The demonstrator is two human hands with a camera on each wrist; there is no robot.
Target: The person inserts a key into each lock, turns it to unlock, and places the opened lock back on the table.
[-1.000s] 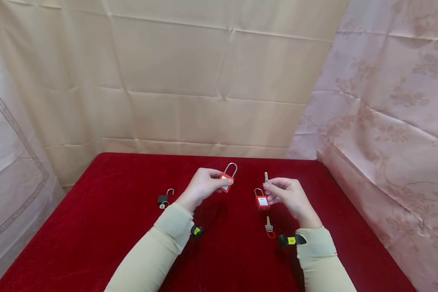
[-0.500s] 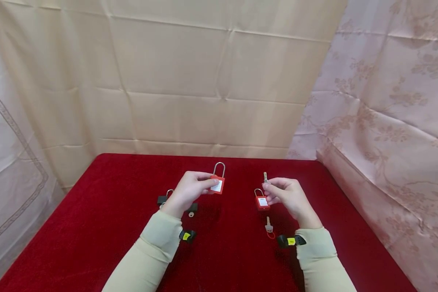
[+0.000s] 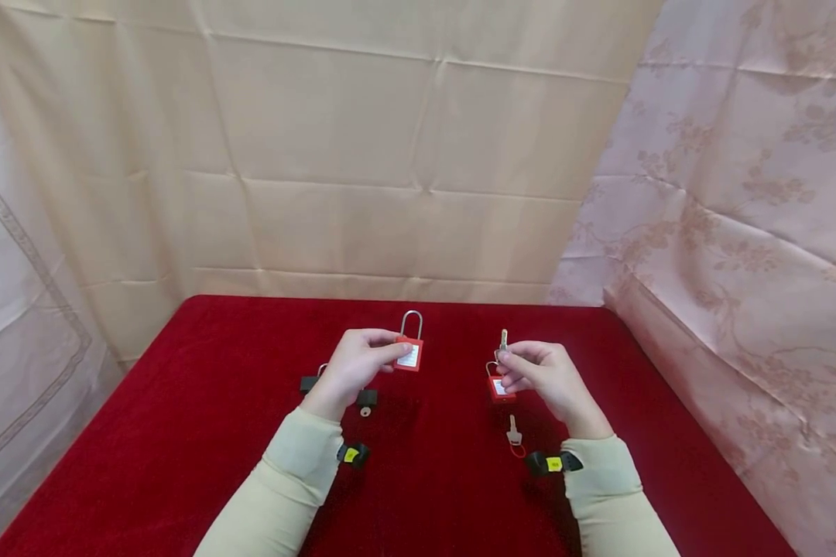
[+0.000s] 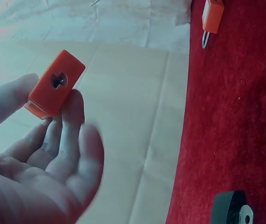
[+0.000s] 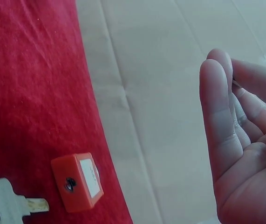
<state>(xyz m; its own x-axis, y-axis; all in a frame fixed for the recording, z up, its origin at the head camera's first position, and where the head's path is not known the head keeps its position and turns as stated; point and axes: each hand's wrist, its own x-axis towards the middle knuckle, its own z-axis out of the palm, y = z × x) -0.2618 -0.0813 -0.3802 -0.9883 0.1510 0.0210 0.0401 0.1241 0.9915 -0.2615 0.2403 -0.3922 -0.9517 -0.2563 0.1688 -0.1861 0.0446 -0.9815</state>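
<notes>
In the head view my left hand [image 3: 351,365] pinches a red padlock [image 3: 412,362] by its body, thumb over the white label, shackle upward. Its keyhole end faces the left wrist camera, the orange-red body [image 4: 49,97] tilted between thumb and fingers. My right hand [image 3: 550,381] pinches a key [image 3: 504,339], blade pointing up; the right wrist view mostly hides it behind the fingers. Just beyond those fingers, a second red padlock [image 3: 495,392] lies on the table, partly covered. Nearer me lies another key [image 3: 513,433] with a red ring.
Under my left wrist are two black padlocks, one [image 3: 366,398] with a key [image 3: 365,411] at its lower end, the other [image 3: 309,384] partly hidden. A red cloth [image 3: 432,480] covers the table. Curtains [image 3: 334,224] hang behind and along the sides.
My left hand has moved left with the red padlock and turned its label toward me. One black padlock has come into view beside the wrist. The right hand has barely shifted, still pinching the key.
</notes>
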